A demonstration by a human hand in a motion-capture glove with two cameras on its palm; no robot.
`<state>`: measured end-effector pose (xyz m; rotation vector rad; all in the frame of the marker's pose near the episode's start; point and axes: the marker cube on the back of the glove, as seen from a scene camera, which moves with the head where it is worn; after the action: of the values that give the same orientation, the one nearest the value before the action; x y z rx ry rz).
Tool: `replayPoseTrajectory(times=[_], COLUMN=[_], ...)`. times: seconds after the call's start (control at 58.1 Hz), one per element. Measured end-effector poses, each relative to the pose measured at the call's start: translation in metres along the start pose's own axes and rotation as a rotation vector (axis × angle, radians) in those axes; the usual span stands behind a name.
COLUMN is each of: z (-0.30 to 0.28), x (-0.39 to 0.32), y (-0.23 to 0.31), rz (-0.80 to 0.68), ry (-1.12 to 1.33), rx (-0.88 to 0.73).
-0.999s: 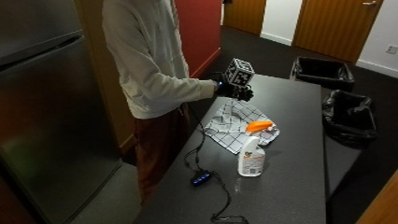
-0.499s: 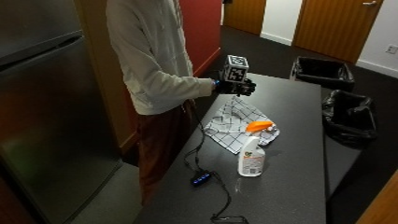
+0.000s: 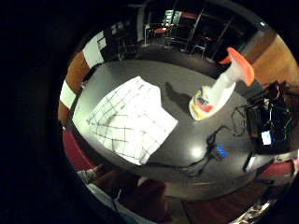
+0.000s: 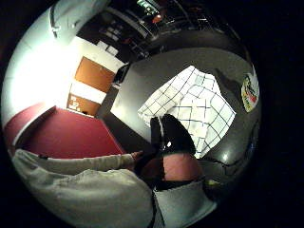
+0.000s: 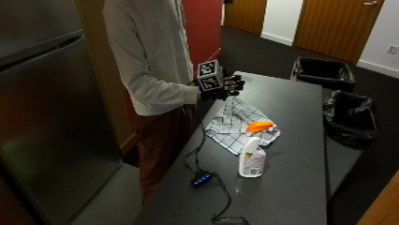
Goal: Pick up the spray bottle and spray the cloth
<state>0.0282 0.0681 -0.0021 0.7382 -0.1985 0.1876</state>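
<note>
A person's gloved right hand (image 5: 225,87) raised above the dark table (image 5: 293,187), fingers loosely spread and holding nothing, a checked cloth (image 5: 235,123) lying flat below it, an orange-capped spray bottle (image 5: 252,157) standing upright just beside the cloth's edge, untouched.

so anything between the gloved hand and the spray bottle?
Nothing visible. The hand is raised above the far end of the cloth, holding nothing. The bottle stands upright on the table just past the cloth's near edge. Only the flat cloth lies under the path; the cable runs off to the side.
</note>
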Motion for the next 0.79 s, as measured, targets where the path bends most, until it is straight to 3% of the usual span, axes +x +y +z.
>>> replayPoseTrajectory(times=[0.499, 0.792], z=[-0.052, -0.043], x=[0.113, 0.161], y=[0.027, 0.026], rz=[0.235, 0.394], ry=[-0.09, -0.221], rx=[0.233, 0.313])
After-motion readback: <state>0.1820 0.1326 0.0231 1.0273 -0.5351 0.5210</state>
